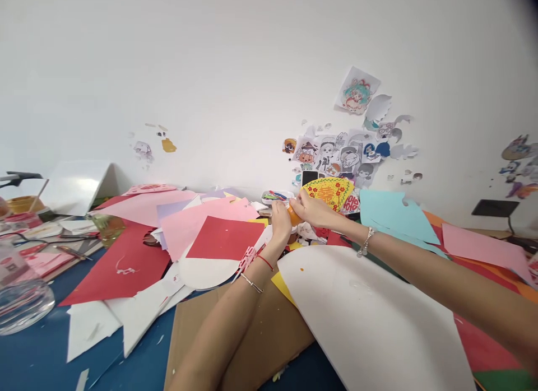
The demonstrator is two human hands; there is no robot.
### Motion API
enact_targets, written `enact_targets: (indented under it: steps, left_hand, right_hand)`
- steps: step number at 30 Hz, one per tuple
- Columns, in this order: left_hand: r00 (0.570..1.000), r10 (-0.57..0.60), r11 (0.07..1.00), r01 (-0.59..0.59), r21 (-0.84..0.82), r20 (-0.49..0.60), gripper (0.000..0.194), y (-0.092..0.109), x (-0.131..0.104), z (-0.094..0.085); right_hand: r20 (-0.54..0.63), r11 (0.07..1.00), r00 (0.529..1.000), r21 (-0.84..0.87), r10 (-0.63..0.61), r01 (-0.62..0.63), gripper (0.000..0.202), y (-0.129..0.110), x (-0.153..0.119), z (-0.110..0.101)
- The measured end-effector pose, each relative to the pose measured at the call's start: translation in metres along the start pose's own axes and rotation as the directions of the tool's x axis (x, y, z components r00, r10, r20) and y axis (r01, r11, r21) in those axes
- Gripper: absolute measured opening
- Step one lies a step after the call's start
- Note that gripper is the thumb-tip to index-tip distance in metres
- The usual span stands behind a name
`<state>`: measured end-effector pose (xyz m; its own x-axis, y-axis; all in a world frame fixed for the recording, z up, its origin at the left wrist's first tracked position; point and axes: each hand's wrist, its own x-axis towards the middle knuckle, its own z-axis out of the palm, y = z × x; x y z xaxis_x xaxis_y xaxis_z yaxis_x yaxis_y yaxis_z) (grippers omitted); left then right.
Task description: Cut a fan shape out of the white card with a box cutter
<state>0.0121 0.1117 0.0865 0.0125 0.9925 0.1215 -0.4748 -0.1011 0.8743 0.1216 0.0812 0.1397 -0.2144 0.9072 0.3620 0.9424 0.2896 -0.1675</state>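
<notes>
Both my hands meet at the back middle of the table around a small orange object [293,215]. My left hand [281,222] has its fingers wrapped against the object's left side. On the other side, my right hand [311,209] closes on its top and right. Just behind my right hand stands a yellow fan-shaped paper [334,192] with red flowers and a red pattern. A white tray [269,199] with coloured items lies behind my left hand. Crumpled white scraps [310,233] are below my right hand.
A large white sheet [370,312] lies under my right forearm, brown cardboard [273,338] under my left. Red paper [227,238], pink paper [176,234] and light blue paper [395,214] cover much of the blue table. A clear container [25,301] stands at far left.
</notes>
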Motion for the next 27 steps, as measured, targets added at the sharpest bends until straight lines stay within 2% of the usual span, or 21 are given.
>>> enact_targets:
  steps: [3,5,7,10,13,15,18,23,27]
  left_hand:
    - [0.993,0.109,0.986,-0.103,0.128,-0.036,0.002,0.012,0.000,-0.004]
    - [0.992,0.122,0.976,-0.115,0.187,-0.028,0.011,0.021,0.004,-0.008]
    - [0.993,0.113,0.971,-0.105,0.214,-0.025,0.017,0.028,0.009,-0.010]
    - [0.997,0.080,0.977,-0.075,0.198,-0.017,0.017,0.035,0.015,-0.013]
    - [1.000,0.016,0.992,-0.019,0.125,0.022,0.011,0.042,0.017,-0.015]
    - [0.997,-0.036,0.998,0.032,0.056,0.066,0.011,0.049,0.014,-0.018]
    - [0.987,-0.091,0.994,0.099,-0.054,0.136,0.018,0.062,0.009,-0.024]
    - [0.975,-0.106,0.963,0.150,-0.224,0.194,0.026,0.076,0.006,-0.034]
    - [0.972,-0.123,0.939,0.179,-0.294,0.200,0.025,0.080,0.010,-0.042]
  right_hand:
    - [-0.010,0.999,0.999,0.016,0.035,-0.035,0.050,0.014,0.004,0.002]
    - [-0.004,0.995,0.996,0.016,0.094,-0.094,0.051,0.029,0.006,0.009]
    - [0.011,0.988,0.988,0.004,0.154,-0.154,0.051,0.045,0.006,0.023]
    - [0.028,0.979,0.979,-0.037,0.203,-0.202,0.049,0.062,0.003,0.051]
    - [0.037,0.976,0.980,-0.101,0.195,-0.191,0.048,0.065,-0.001,0.075]
    - [0.047,0.977,0.985,-0.144,0.167,-0.159,0.047,0.061,0.000,0.082]
    - [0.055,0.974,0.989,-0.191,0.136,-0.123,0.049,0.057,0.009,0.077]
    - [0.055,0.956,0.981,-0.243,0.184,-0.166,0.050,0.057,0.032,0.046]
    - [0.171,0.936,0.955,-0.301,0.242,-0.183,0.043,0.059,0.040,0.028]
